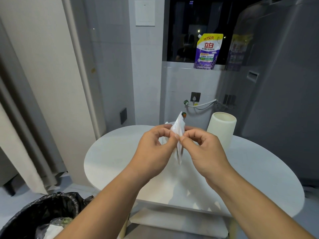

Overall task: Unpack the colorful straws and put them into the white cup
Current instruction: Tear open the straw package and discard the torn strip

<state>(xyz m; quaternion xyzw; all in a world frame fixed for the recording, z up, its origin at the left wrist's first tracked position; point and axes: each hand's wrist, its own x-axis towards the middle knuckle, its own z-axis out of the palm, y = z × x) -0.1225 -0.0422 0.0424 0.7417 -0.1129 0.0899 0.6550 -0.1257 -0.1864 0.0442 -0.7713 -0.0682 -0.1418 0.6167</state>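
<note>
Packet (178,133): one for certain. It is thin, crinkled, translucent-white plastic film. It is hanging upright in the air over the middle of the tabletop (112,161), its pointed upper end leaning toward 1 o'clock. A scrap of white plastic is showing just behind it at 11 o'clock, too hidden to identify.

Straws (184,115): only a small spot of green and orange is peeking out at the packet's upper tip, so the count cannot be told.

Left hand (155,149): it is pinching the packet's left edge. Thumb and forefinger are closing on the film, and the other fingers (160,129) are curling round into a loose ring.

Right hand (205,149): it is pinching the right edge the same way, with thumb and forefinger clamping the film. The two thumb tips are almost touching. Both hands are hovering above the tabletop.

White cup (222,130): one, tall, matte and cylindrical with a rounded rim. It is standing upright at 1 o'clock on the tabletop, near the right hand but apart from it.

The tabletop is smooth, white and oval.

Around:
- One bin (43,213), lined with a glossy black bag, is sitting on the floor at 7 o'clock.
- One soft purple-and-yellow pouch (208,50) is standing on the window sill (179,64) at 12 o'clock.
</note>
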